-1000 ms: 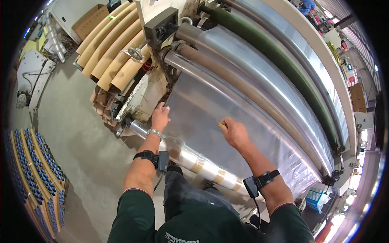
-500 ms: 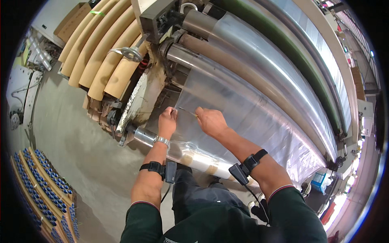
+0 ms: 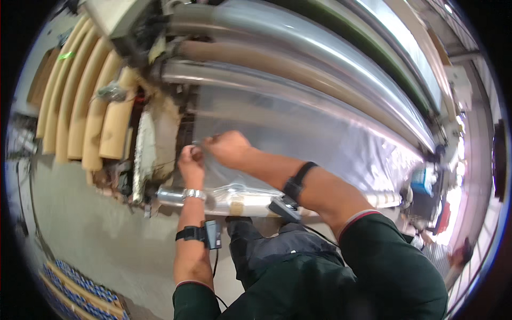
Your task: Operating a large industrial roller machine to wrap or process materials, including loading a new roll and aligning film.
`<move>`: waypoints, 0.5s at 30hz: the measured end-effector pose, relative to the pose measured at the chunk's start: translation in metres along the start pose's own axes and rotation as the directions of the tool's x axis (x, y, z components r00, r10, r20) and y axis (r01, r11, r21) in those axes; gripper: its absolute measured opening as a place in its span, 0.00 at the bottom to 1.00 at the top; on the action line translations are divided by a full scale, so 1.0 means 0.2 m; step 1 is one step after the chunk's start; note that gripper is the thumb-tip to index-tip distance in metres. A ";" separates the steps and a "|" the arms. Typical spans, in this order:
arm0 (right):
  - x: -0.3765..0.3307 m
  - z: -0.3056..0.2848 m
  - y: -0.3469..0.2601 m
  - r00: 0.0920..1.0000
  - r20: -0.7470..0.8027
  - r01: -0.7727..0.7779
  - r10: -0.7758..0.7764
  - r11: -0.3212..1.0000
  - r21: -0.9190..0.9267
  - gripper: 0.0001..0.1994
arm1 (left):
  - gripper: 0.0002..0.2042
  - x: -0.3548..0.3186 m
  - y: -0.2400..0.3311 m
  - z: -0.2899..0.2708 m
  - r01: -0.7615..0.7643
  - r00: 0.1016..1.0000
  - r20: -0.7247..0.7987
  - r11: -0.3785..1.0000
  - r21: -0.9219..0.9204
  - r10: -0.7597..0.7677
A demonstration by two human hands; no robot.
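A wide sheet of clear plastic film [image 3: 277, 128] hangs from the machine's metal rollers down to a film-wrapped roll [image 3: 261, 207] before my legs. At the film's left edge, my left hand [image 3: 191, 161] is closed in a pinch on the film. Just right of it and slightly farther away, my right hand [image 3: 229, 148] is closed over the sheet. It grips a thin, blade-like tool, whose tip points toward my left hand. Motion blur hides the tool's exact kind and the fingertips.
Long brown cardboard tubes [image 3: 80, 106] are stacked at the far left. More tubes with blue ends [image 3: 88, 290] lie at the lower left. Big rollers [image 3: 320, 48] span the far side. A blue-and-white box [image 3: 422, 180] and another person [image 3: 440, 253] are at the right.
My view has turned, shifting the scene leftward. My right hand has come closer to my left hand, along the film's left edge. A person has come into view at the right.
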State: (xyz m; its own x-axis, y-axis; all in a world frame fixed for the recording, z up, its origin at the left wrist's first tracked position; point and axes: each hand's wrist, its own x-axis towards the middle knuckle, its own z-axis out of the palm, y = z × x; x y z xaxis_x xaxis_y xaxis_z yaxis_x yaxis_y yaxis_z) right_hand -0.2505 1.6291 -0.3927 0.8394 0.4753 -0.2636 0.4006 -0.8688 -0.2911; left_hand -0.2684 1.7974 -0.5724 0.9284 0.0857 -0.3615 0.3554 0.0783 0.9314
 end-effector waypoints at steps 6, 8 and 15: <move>0.12 0.25 0.01 0.952 -0.117 -0.110 0.282 0.673 0.731 0.12 | 0.09 -0.05 0.19 0.16 0.251 0.944 0.048 0.620 -0.743 -0.325; 0.02 0.17 0.04 0.970 -0.224 0.097 -0.091 0.995 0.018 0.11 | 0.08 -0.07 0.18 0.10 0.176 0.983 0.005 0.927 -0.330 -0.185; -0.93 0.05 0.66 0.985 -0.012 -0.175 0.175 0.975 -0.134 0.06 | 0.06 -0.16 0.11 0.13 0.067 0.996 -0.074 0.991 0.117 -0.059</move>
State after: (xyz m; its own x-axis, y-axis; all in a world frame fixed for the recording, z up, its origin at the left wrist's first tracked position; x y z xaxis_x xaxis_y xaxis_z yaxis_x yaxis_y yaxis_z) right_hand -0.3568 1.4277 -0.3909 0.9009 0.3144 -0.2994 0.2931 -0.9492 -0.1147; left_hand -0.2867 1.7709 -0.5385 0.8955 0.1544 -0.4175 0.4270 -0.0324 0.9037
